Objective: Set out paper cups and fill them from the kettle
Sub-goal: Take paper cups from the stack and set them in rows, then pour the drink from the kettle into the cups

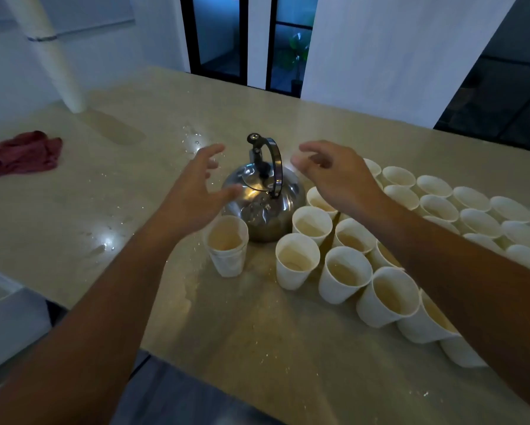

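A shiny steel kettle (265,207) with a black arched handle stands upright on the beige counter (272,342). My left hand (196,185) hovers just left of it and my right hand (328,176) just right of it. Both have spread, loosely bent fingers that hold nothing and do not touch the kettle. A short stack of white paper cups (227,245) stands alone in front of the kettle on the left. Several white paper cups (344,273) are packed in rows to the right, and the near ones hold liquid.
Water drops and a wet patch (107,240) lie on the counter left of the kettle and around the cups. A crumpled dark red cloth (21,154) lies at the far left. A white column (58,56) rises from the counter at the back left.
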A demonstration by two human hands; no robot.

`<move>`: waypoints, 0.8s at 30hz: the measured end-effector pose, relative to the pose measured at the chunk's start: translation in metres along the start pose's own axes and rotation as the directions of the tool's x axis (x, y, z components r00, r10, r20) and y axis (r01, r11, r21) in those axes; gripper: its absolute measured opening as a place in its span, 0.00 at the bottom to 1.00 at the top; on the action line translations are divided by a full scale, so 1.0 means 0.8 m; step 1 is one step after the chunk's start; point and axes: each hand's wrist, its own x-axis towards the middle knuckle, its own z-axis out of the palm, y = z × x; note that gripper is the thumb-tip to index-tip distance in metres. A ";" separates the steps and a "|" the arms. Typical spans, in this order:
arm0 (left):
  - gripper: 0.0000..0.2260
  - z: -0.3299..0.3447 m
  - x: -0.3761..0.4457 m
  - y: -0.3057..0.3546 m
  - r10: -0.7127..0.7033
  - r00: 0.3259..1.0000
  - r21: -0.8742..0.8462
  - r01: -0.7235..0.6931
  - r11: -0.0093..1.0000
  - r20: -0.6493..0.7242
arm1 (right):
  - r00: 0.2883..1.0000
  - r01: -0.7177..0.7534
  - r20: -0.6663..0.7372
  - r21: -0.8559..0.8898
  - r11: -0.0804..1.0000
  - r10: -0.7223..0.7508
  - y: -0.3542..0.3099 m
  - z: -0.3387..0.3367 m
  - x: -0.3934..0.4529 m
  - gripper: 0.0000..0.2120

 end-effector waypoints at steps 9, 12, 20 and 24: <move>0.28 0.024 0.154 0.010 0.128 0.990 0.282 -0.142 0.949 0.067 | 0.976 -0.220 0.017 0.108 0.969 0.219 -0.032 0.056 0.083 0.21; 0.28 0.036 0.170 0.002 0.264 0.920 0.386 -0.365 0.847 0.289 | 0.978 -0.208 0.040 0.025 0.978 0.207 -0.021 0.065 0.089 0.14; 0.15 0.042 0.189 0.014 0.342 0.854 0.611 -0.520 0.598 0.392 | 0.982 -0.177 0.046 -0.130 0.976 0.184 -0.018 0.075 0.106 0.14; 0.14 0.024 0.193 0.023 0.355 0.851 0.622 -0.525 0.581 0.387 | 0.991 -0.123 0.033 -0.162 0.979 0.130 -0.030 0.072 0.110 0.14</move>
